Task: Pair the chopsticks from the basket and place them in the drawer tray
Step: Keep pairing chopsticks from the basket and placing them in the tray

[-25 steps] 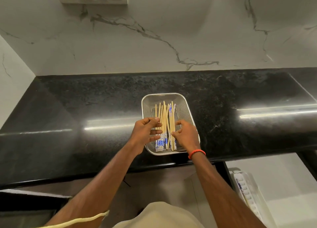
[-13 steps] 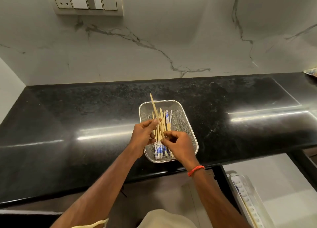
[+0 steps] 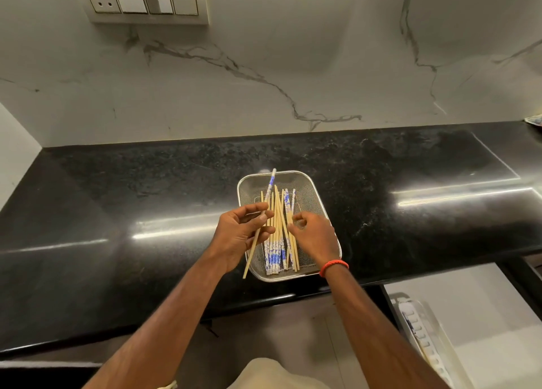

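Head view, left to right: the left hand (image 3: 239,236) is in the middle of the frame, thumb and fingers pinching one lifted chopstick (image 3: 271,181). It slants from lower left up to its blue-patterned end over the far rim of the basket (image 3: 308,195). Just right of it, the rest of the chopsticks (image 3: 274,256) lie in the basket, their long axes pointing away from the person. The right hand (image 3: 313,236) is directly over them, so it is the nearer one for picking a mate. Its fingers bend down onto the pile, but I cannot tell whether they have caught one. The drawer tray (image 3: 416,321) sits well apart at lower right, below the counter edge, on the right hand's side. No brand or writing is readable.
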### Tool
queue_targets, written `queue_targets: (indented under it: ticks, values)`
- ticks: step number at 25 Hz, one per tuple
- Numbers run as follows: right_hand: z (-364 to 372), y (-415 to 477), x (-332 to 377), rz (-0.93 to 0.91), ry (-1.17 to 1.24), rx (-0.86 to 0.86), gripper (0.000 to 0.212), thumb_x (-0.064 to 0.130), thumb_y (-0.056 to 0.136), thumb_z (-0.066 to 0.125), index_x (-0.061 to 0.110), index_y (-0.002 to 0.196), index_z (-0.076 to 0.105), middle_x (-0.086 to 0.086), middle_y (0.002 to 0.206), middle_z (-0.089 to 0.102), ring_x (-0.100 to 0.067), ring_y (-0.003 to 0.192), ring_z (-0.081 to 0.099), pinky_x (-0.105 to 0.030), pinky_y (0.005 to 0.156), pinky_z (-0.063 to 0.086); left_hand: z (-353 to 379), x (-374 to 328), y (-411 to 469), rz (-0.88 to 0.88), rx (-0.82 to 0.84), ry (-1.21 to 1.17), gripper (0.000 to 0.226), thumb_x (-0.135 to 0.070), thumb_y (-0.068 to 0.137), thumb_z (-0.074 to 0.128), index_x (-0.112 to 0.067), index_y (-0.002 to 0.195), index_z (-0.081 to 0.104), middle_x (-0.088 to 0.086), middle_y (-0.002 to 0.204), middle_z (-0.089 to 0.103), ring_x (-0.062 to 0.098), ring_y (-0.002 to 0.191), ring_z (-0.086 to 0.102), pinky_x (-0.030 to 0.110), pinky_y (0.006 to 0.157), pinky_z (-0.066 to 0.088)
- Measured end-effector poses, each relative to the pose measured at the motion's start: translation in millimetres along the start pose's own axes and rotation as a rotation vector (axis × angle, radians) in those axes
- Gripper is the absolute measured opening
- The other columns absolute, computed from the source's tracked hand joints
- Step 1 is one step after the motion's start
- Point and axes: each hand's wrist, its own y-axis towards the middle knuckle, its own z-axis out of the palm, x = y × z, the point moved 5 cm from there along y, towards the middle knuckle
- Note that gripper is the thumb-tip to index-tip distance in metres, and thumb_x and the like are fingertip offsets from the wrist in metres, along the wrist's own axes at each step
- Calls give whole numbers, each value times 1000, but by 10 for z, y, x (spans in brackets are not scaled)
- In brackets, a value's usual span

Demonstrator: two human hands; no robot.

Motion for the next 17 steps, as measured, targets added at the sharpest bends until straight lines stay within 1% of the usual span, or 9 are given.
queue_targets:
  ticks: [2,3,5,6,8,11,12,14,17]
  values:
    - [134,-12,-128,40,-135,84,31,38,89,70,23,115,66,2,104,73,-10,83,63,-30,75,54,-29,-2,-16,18,-18,-3,34,0,90,67,-6,123,64,15,112,77,24,75,77,27,63,63]
    - [176,-25,-157,43,-139,93,30,36,88,71,22,114,66,1,102,73,-9,80,63,-30,74,55,-35,1,-27,24,-34,-16,35,1,91,66,-7,125,62,15,112,77,25,76,77,28,63,63]
    - [219,-39,-172,39,-88,75,29,30,86,74,21,112,66,0,101,74,-6,75,58,-24,69,50,-38,18,-46,32,-65,-60,40,1,89,66,-12,126,57,17,112,76,27,78,77,31,64,64]
    - [220,-37,-172,34,-64,70,30,28,86,75,19,113,66,-1,102,74,-6,76,59,-23,70,50,-35,25,-53,32,-76,-86,43,1,88,66,-14,127,55,18,112,76,29,79,77,33,64,64]
    - [205,-21,-184,39,-40,79,31,25,85,76,17,113,67,-3,104,74,-11,82,67,-28,76,56,-23,47,-64,19,-82,-128,49,1,86,67,-16,129,52,18,111,76,30,82,77,36,67,65]
    - [129,-22,-195,68,31,98,28,23,85,76,14,111,71,-4,102,74,-16,89,70,-34,83,58,7,78,-70,-22,-99,-131,48,4,88,65,-7,134,52,17,109,77,29,84,78,37,70,66]
    - [89,-38,-191,79,95,89,27,22,86,75,13,110,71,-4,101,75,-15,88,70,-35,84,59,18,89,-69,-31,-107,-120,46,4,90,64,-2,134,53,17,108,77,28,84,78,37,71,66]
    - [-19,-109,-150,105,316,59,26,19,87,75,11,112,72,-4,94,75,-16,85,72,-36,82,60,53,94,-67,-40,-117,-97,41,5,90,63,2,131,55,16,105,78,28,85,78,38,70,66]
    - [-165,-308,-6,78,637,51,22,16,86,75,16,108,72,-3,83,75,-15,76,73,-24,69,59,128,85,-61,-47,-114,-52,35,4,93,63,2,127,57,16,109,77,29,89,77,43,70,66]
